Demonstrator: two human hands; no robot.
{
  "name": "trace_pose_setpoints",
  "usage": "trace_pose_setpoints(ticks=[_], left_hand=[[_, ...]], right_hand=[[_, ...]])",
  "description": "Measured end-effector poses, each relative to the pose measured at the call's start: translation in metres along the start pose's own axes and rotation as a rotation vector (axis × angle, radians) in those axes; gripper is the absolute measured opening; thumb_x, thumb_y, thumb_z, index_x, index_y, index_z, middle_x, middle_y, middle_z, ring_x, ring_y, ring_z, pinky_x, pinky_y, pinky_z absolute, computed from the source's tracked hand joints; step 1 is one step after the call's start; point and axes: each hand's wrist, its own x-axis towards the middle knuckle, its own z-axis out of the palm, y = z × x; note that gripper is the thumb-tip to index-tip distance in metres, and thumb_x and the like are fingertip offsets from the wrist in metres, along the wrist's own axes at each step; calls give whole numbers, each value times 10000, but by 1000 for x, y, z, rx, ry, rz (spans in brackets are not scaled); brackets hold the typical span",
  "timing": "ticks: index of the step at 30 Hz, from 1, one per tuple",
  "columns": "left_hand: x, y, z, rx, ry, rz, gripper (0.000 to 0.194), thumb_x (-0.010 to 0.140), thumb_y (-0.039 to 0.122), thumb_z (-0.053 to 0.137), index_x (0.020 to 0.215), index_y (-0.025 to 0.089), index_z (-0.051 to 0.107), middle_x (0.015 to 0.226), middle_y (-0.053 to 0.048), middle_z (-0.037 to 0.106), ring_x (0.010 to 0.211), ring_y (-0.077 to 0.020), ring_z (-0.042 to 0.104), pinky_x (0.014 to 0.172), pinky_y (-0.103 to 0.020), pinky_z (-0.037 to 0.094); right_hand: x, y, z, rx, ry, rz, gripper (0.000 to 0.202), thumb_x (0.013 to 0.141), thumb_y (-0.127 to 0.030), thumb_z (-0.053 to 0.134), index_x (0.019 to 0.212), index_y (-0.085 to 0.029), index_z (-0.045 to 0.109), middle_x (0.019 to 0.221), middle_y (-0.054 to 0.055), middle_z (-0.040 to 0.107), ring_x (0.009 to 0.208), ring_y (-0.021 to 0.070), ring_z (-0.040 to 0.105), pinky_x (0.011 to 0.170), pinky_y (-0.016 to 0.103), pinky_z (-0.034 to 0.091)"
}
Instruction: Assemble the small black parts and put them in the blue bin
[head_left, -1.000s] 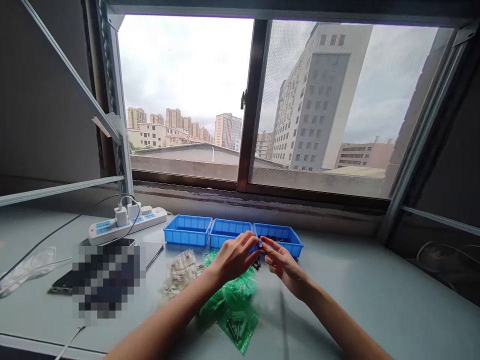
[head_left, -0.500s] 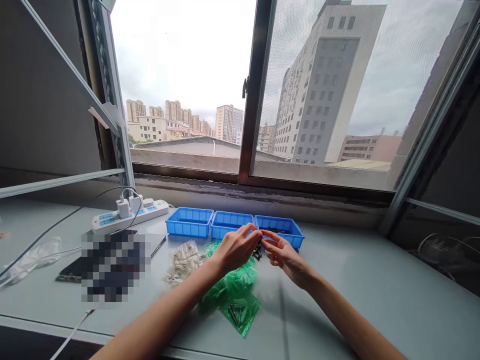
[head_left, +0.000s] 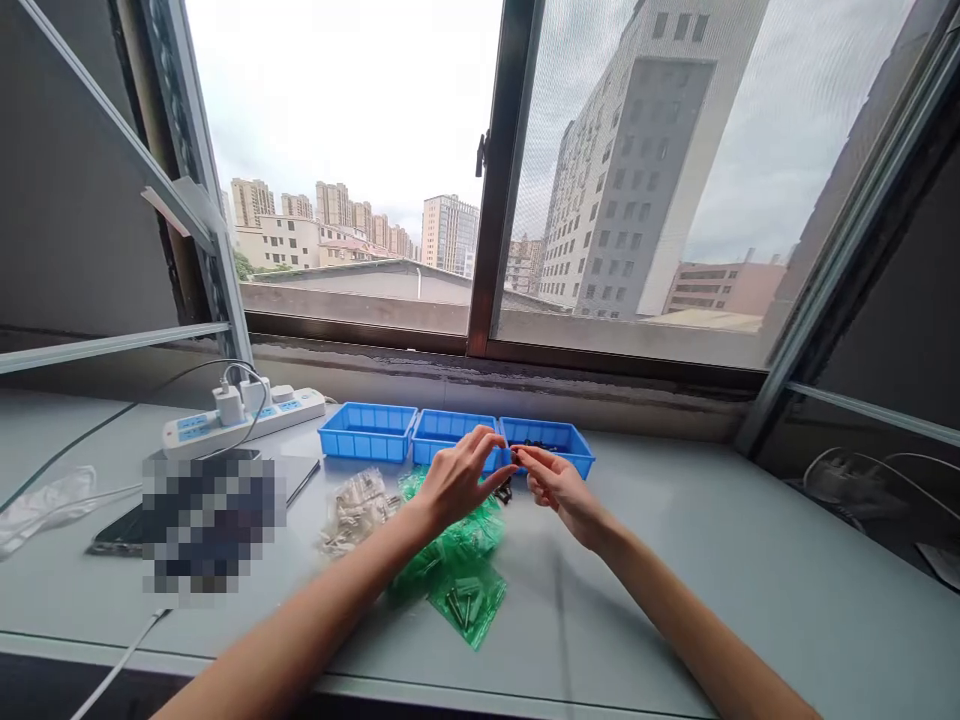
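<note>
My right hand (head_left: 561, 487) pinches a small dark piece (head_left: 515, 456) between thumb and fingertips; its exact kind is too small to make out. Close by on the left, my left hand (head_left: 459, 478) has its thumb and fingers apart, with nothing visible between them. Beneath both hands lie several small dark parts (head_left: 505, 491), partly hidden. Green plastic bags (head_left: 469, 600) with screws and pale plugs inside spread under my left wrist. Left of them is a heap of clear bags (head_left: 360, 508) holding pale pieces.
Behind the hands stand three blue bins in a row: left (head_left: 367, 446), middle (head_left: 442, 452) and right (head_left: 577, 452), the last with dark parts inside. A power strip (head_left: 300, 408) and a pixelated dark flat object (head_left: 217, 520) are on the table's left, with cables running around them.
My left thumb and fingers have parted and drawn back from the right fingertips, which keep the small dark piece. The whole view has shifted slightly.
</note>
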Motion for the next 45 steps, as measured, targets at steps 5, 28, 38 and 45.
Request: trace_pose_setpoints(ticks=[5, 28, 38, 45], left_hand=[[-1, -9, 4, 43, 65, -57, 144, 855, 281, 543, 780, 185, 619, 994, -20, 590, 686, -83, 581, 504, -167, 373], [1, -6, 6, 128, -87, -82, 150, 830, 233, 581, 724, 191, 678, 974, -28, 602, 737, -105, 576, 466, -181, 328], [1, -2, 4, 118, -125, -63, 284, 873, 359, 488, 745, 175, 663, 897, -36, 599, 766, -131, 568, 518, -196, 391], [2, 1, 0, 124, -283, 7, 287, 877, 327, 475, 743, 161, 666, 885, -36, 602, 782, -142, 569, 550, -224, 411]], right_hand=[[16, 5, -23, -186, 258, -247, 566, 474, -645, 694, 772, -165, 660, 694, 23, 621, 421, 61, 370, 386, 226, 282], [24, 11, -50, -717, 544, -420, 315, 691, -447, 561, 850, -206, 686, 813, 33, 704, 430, 125, 557, 549, 289, 460], [15, 14, -39, -1017, 101, -701, 288, 796, -446, 527, 721, -212, 677, 860, 30, 672, 452, 80, 482, 502, 236, 402], [15, 19, -37, -1111, -101, -597, 182, 741, -384, 611, 698, -218, 669, 791, 18, 664, 492, 98, 483, 543, 243, 407]])
